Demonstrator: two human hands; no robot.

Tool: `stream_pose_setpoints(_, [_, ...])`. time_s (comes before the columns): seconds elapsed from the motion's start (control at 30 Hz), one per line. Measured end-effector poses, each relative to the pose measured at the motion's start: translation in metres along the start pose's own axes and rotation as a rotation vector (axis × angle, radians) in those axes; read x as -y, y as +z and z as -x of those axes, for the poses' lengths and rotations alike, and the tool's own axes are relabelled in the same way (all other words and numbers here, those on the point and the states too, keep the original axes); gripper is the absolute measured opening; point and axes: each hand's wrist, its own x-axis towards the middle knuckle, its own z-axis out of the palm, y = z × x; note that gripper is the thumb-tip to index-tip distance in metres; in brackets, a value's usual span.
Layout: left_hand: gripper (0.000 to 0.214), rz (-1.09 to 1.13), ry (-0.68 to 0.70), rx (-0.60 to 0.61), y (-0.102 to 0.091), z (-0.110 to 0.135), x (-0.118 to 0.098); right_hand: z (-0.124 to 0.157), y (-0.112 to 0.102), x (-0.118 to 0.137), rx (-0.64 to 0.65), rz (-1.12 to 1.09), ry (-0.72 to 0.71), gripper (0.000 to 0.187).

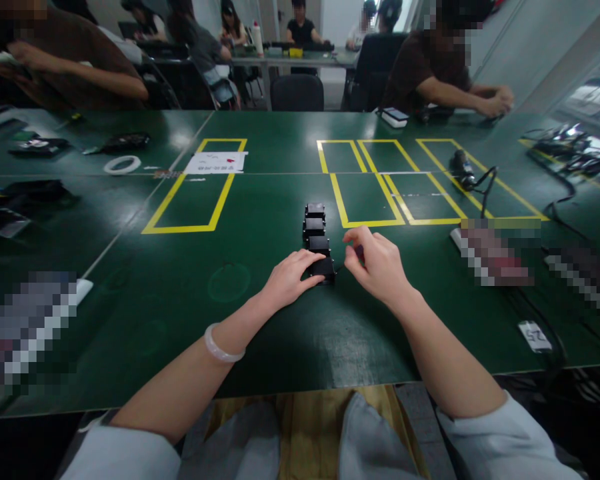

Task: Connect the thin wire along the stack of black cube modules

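Several small black box-shaped parts with shiny pins or screws at their sides stand in a column on the green table. The nearest black part (323,267) is between the thumb and fingers of my left hand (291,277), which rests on the tabletop. Beyond it, another black part (319,244) sits close to my left fingertips. My right hand (377,263) hovers just right of the column, its fingers curled and the thumb apart from the index finger. Nothing I can make out is in it. A thin dark strand shows beside the nearest part.
Yellow tape rectangles (373,223) mark the table (260,253). A paper sheet (217,163) and a white ring (122,165) lie left. Blurred-out devices (495,257) and cables (565,193) are at right. People sit across the table and behind.
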Motion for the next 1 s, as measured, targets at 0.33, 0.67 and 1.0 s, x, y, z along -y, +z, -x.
stream_pose_setpoints(0.33, [0.039,0.002,0.004,-0.002,0.0001,0.0000,-0.0002,0.0010,0.0021,-0.0015,0.004,-0.008,0.025,0.016])
stream_pose_setpoints(0.67, [0.039,0.010,-0.002,0.007,0.0004,-0.0003,0.0001,0.0000,0.0011,-0.0016,-0.007,-0.008,0.037,0.015])
stream_pose_setpoints(1.0, [0.039,-0.003,-0.002,0.006,0.0009,0.0000,0.0010,0.0003,0.0023,-0.0017,0.004,-0.002,0.030,0.017])
